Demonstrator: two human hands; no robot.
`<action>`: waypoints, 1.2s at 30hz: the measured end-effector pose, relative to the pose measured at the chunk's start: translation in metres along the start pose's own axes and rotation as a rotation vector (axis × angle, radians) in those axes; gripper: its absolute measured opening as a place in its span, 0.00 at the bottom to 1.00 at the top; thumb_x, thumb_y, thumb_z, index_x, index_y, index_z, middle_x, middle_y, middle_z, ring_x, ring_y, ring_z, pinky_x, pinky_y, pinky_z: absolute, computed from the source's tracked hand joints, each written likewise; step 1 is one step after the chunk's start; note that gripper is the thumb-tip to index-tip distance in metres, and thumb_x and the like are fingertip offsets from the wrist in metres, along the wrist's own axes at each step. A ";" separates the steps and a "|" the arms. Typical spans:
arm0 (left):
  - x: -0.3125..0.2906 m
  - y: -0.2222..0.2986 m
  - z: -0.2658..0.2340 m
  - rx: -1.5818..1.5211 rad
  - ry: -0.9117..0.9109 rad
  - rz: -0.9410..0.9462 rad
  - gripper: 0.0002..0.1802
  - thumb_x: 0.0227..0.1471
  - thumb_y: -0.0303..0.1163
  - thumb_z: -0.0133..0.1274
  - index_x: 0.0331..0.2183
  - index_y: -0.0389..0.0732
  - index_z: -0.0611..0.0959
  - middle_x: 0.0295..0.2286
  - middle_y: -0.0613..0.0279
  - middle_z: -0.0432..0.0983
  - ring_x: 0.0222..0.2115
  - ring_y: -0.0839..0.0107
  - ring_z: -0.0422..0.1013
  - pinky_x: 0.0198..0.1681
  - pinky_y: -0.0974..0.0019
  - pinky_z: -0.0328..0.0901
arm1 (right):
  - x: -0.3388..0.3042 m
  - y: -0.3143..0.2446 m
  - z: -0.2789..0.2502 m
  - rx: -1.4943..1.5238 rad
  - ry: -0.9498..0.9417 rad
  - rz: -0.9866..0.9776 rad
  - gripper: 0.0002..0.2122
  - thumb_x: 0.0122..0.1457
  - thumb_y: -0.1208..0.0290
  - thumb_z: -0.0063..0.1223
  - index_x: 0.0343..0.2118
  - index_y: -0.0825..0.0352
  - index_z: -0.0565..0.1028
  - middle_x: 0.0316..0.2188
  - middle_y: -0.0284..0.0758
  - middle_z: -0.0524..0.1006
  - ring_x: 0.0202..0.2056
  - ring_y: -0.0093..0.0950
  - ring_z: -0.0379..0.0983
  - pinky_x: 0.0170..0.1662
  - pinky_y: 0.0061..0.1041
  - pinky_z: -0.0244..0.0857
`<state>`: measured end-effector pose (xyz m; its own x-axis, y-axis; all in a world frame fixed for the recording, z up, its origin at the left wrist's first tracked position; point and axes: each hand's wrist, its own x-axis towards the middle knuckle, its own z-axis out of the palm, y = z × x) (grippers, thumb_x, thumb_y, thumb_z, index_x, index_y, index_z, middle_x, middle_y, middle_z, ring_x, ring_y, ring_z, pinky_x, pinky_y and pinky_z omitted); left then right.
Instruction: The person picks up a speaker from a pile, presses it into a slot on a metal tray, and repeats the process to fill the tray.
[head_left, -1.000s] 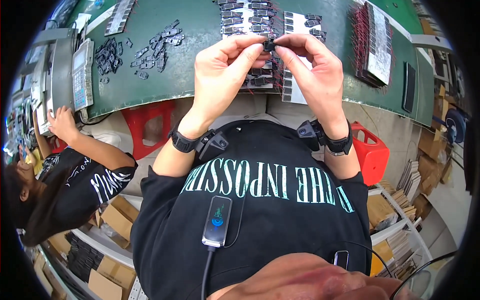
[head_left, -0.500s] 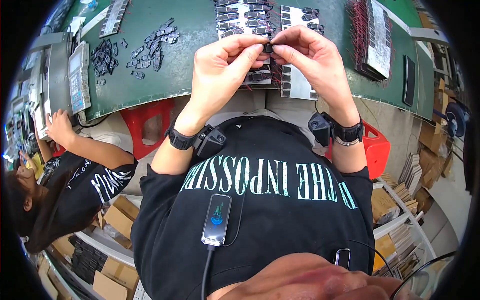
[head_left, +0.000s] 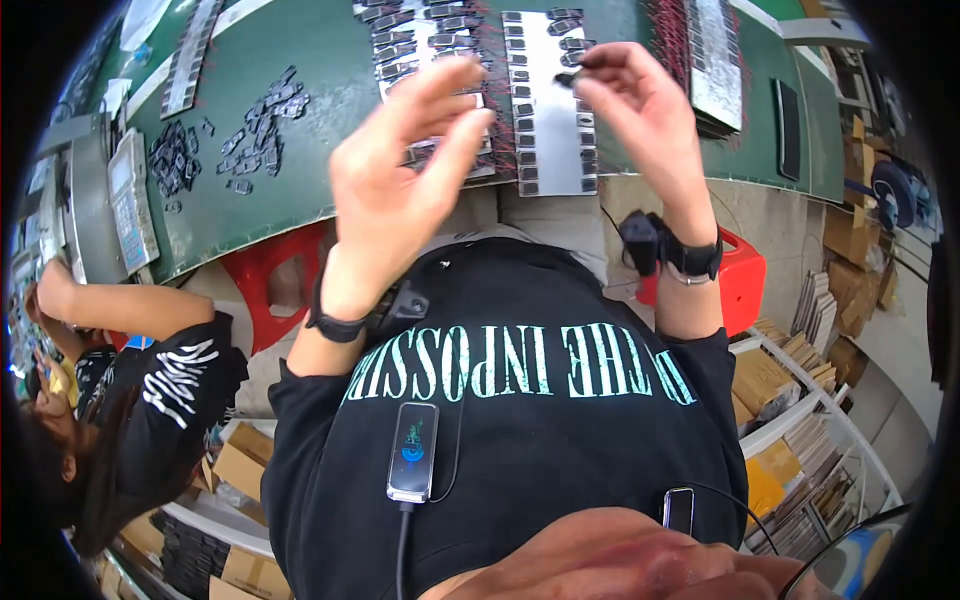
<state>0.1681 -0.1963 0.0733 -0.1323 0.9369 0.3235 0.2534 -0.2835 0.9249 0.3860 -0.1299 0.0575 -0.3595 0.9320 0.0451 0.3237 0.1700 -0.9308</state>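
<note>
My left hand [head_left: 390,165] hovers over the near edge of the bench with its fingers apart and nothing in them. In my right hand [head_left: 648,115] a small black plastic part [head_left: 566,79] is pinched between thumb and fingertips, above a white board [head_left: 553,140]. Small dark square pieces line both long edges of that board, and several black parts lie across its far right side. Beyond my left hand is a second white board [head_left: 424,32], covered with rows of similar black parts and partly hidden by the hand. Thin red wires [head_left: 493,60] run between the boards.
Loose black parts lie in two piles [head_left: 262,125] on the green bench [head_left: 310,160]. A stack of boards with red wires [head_left: 715,70] stands at right, beside a long black bar [head_left: 788,130]. A keypad device [head_left: 130,195] and a co-worker [head_left: 185,380] are at left. Red stools [head_left: 745,285] flank me.
My hands have parted. The left one has let go of the black part and opened, while the right keeps hold of it. The view has shifted, so the boards appear farther left.
</note>
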 end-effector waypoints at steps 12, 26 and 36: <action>-0.009 -0.022 -0.002 0.022 -0.103 0.043 0.10 0.55 0.22 0.56 0.40 0.38 0.85 0.39 0.58 0.82 0.33 0.75 0.77 0.35 0.74 0.70 | 0.005 0.052 -0.022 -0.479 0.247 -0.190 0.07 0.58 0.76 0.58 0.39 0.67 0.80 0.35 0.31 0.77 0.31 0.19 0.71 0.38 0.17 0.67; -0.011 -0.023 -0.015 0.010 -0.091 -0.016 0.10 0.56 0.21 0.56 0.40 0.37 0.85 0.37 0.58 0.82 0.34 0.76 0.77 0.35 0.74 0.70 | 0.043 0.051 -0.019 -0.706 0.349 -0.436 0.12 0.58 0.78 0.51 0.44 0.65 0.80 0.43 0.37 0.79 0.45 0.36 0.74 0.51 0.30 0.66; -0.001 -0.044 -0.057 -0.061 -0.104 -0.152 0.09 0.57 0.22 0.54 0.41 0.35 0.84 0.37 0.59 0.82 0.36 0.76 0.78 0.38 0.74 0.71 | 0.086 0.063 0.009 -0.727 0.166 -0.414 0.16 0.58 0.82 0.43 0.47 0.64 0.79 0.50 0.39 0.77 0.54 0.38 0.72 0.59 0.32 0.63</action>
<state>0.1024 -0.1968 0.0437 -0.0637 0.9852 0.1593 0.1792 -0.1457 0.9730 0.3674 -0.0421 -0.0010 -0.4582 0.7745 0.4361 0.6962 0.6177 -0.3657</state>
